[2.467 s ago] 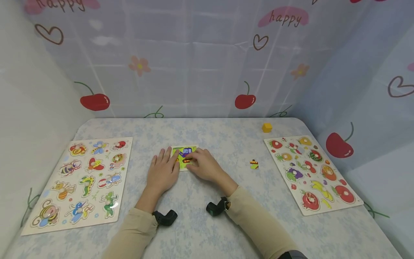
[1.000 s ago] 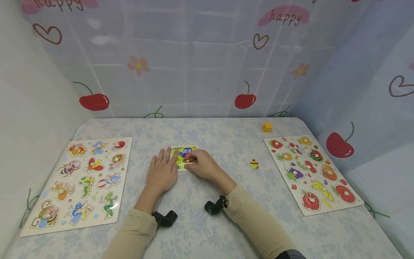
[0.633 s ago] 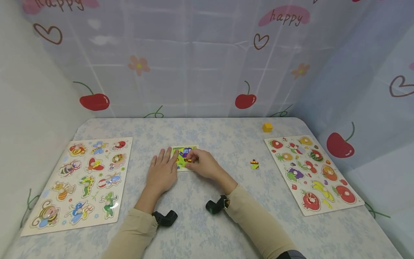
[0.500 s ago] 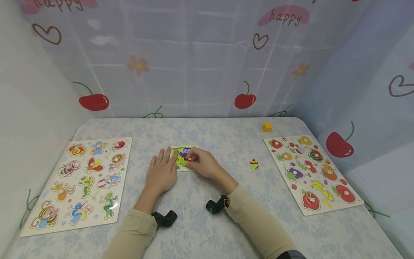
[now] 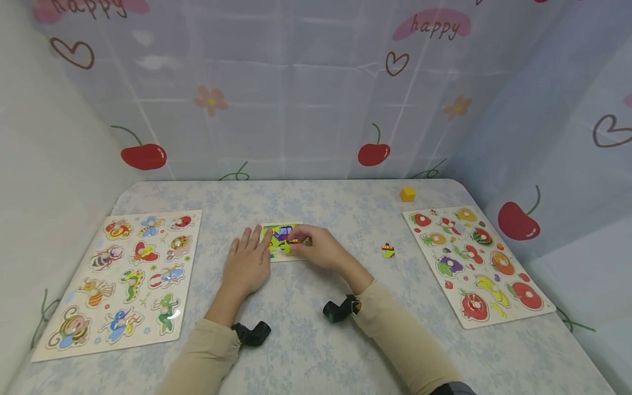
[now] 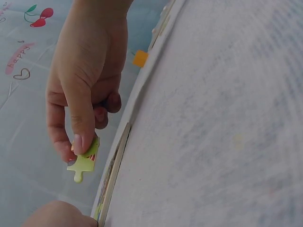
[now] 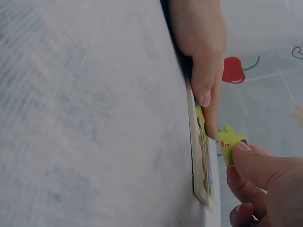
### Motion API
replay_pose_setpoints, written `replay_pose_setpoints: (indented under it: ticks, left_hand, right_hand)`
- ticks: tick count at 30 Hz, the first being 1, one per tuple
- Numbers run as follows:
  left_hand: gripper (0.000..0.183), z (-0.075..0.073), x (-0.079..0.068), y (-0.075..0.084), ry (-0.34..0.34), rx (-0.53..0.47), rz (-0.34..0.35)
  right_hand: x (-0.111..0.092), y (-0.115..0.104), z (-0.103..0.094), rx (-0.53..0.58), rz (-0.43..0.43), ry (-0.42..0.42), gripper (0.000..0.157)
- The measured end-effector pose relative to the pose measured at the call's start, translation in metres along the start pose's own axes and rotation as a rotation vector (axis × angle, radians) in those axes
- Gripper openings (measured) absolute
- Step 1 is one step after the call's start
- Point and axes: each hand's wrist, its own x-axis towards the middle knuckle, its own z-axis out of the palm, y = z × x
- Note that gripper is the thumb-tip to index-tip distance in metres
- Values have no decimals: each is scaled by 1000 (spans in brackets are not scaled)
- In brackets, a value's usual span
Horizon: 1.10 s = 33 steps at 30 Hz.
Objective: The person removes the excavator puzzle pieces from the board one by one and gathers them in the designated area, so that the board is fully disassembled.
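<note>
In the head view a small jigsaw puzzle board with a vehicle picture lies at the middle of the table. My left hand rests with straight fingers over its left edge, holding nothing. The right hand is over the board's right part, thumb and index finger pinching a yellow-green jigsaw piece. Both wrist views show that piece raised off the board, its tab sticking out; fingertips cover part of it. A second jigsaw piece lies alone on the table, to the right of the right hand.
An insect picture board lies at the left, and a fruit picture board at the right. A yellow cube stands near the table's back edge. Behind the table hangs a curtain printed with cherries.
My right hand has shifted a little to the right with the jigsaw piece, uncovering more of the picture. The left hand stays on the board's left edge.
</note>
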Motion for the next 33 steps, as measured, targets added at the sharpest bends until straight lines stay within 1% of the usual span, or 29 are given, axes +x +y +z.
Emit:
replay_pose_setpoints:
  ticks: [5, 10, 16, 24, 29, 33]
  left_hand:
    - [55, 1, 0, 0, -17, 8, -2]
    - [55, 0, -1, 2, -12, -3, 3]
    - [55, 0, -1, 2, -2, -2, 9]
    - [55, 1, 0, 0, -7, 11, 8]
    - [55, 1, -1, 0, -10, 16, 4]
    - [56, 0, -1, 1, -16, 14, -1]
  right_hand:
    - [-6, 5, -11, -24, 19, 10, 10]
    - [-14, 13, -25, -38, 63, 10, 10]
    - [-24, 29, -43, -64, 111, 4, 9]
    - [-40, 50, -70, -100, 143, 18, 10]
    - [-48, 59, -81, -92, 163, 17, 11]
    - [-51, 62, -87, -107, 169, 13, 12]
